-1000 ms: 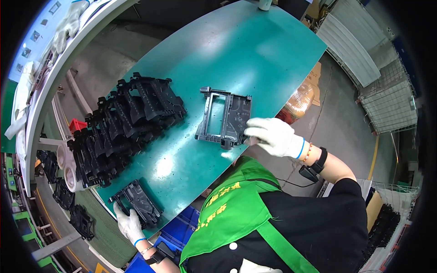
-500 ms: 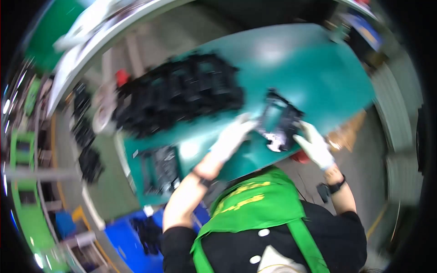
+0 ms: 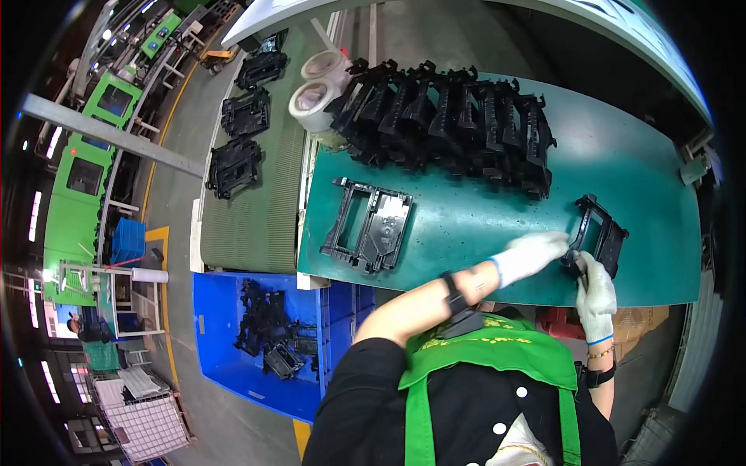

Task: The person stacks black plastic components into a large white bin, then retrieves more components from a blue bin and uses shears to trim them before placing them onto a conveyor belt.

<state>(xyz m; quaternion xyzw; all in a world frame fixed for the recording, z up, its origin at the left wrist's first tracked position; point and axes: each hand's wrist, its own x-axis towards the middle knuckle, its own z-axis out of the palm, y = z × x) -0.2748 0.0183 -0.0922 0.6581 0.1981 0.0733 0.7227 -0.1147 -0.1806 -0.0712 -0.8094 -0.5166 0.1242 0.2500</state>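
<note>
A black plastic frame [image 3: 608, 247] with a rectangular opening lies on the green tabletop [image 3: 474, 221], towards its right end. My left hand [image 3: 535, 255], in a white glove, reaches the frame's left edge with its fingers pressed together. At the near left corner my right hand [image 3: 596, 291], gloved too, has its fingers closed on the frame. The fingertips partly hide that corner. Another black plastic frame [image 3: 386, 229] lies flat at the table's left end. Behind, a long row of similar black frames [image 3: 466, 116] stands packed side by side.
Left of the table runs a green conveyor belt [image 3: 260, 225] carrying several black frames [image 3: 235, 165]. Rolls of tape [image 3: 312, 105] stand by the row. A blue bin [image 3: 233, 388] with black parts sits below the belt. A white shelf edge [image 3: 544, 12] arches above. Another person [image 3: 75, 326] is far left.
My view has turned left, bringing the belt and bin into sight. My right hand has shifted from the frame's right side to its near left corner, close to my left hand.
</note>
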